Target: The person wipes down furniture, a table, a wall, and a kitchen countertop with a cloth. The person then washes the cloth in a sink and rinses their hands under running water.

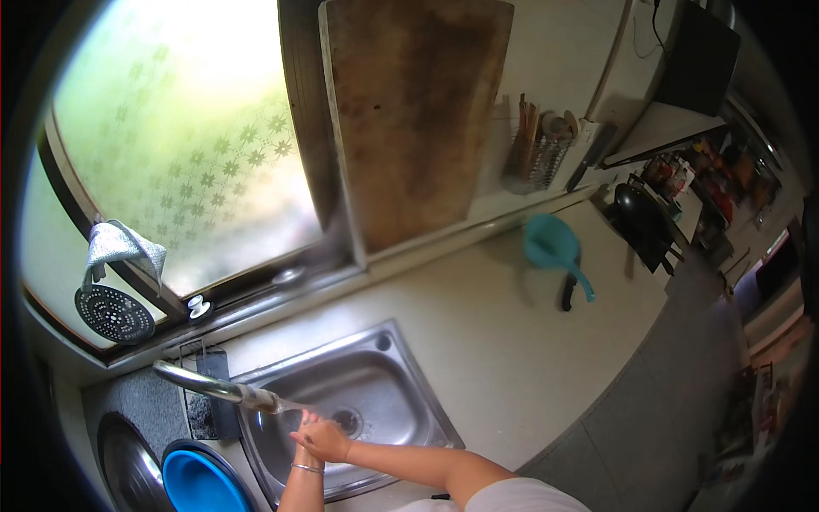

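Water runs from the metal faucet [256,397] at the left rim of a stainless steel sink [377,377]. Below its spout my two hands are pressed together over the basin. My left hand [310,419] comes up from the bottom edge, with a silver bracelet on its wrist, and its fingertips point toward the stream. Across it lies my right hand [327,441], curled around the left palm and covering most of it. The drain [346,420] shows just beyond my fingers.
Left of the sink are a blue plastic basin [205,483], a metal lid [128,461] and a wire rack [201,400]. A teal ladle [551,242] and a black-handled knife [567,293] lie on the counter [486,358]. A large wooden cutting board [416,121] leans behind; a wok [640,208] stands farther right.
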Demonstrator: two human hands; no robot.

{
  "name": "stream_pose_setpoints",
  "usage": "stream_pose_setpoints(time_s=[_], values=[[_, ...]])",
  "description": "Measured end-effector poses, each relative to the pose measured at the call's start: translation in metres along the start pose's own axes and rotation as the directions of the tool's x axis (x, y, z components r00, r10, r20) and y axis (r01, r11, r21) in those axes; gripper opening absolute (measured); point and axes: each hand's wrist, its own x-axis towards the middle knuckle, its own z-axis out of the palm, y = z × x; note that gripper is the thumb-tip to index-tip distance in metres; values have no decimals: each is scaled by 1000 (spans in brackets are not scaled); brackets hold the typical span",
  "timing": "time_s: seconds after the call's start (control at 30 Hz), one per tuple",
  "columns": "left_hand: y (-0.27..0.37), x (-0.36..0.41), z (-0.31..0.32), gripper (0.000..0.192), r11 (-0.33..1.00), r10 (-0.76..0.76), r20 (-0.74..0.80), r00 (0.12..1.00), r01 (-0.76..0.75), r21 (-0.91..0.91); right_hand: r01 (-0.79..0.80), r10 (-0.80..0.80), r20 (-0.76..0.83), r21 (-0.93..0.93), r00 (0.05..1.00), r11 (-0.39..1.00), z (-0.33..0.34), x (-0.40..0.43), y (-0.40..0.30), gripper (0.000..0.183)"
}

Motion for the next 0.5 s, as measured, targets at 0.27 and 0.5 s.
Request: stream_pose_setpoints(time_s=[0.27,0.5], values=[[7,-8,27,42,999,-33,-143,989,27,-41,-376,378,-21,67,926,924,14,23,64,45],[16,26,-3,45,991,81,-106,991,-69,118,-731,841,357,679,408,66,32,26,145,58]])
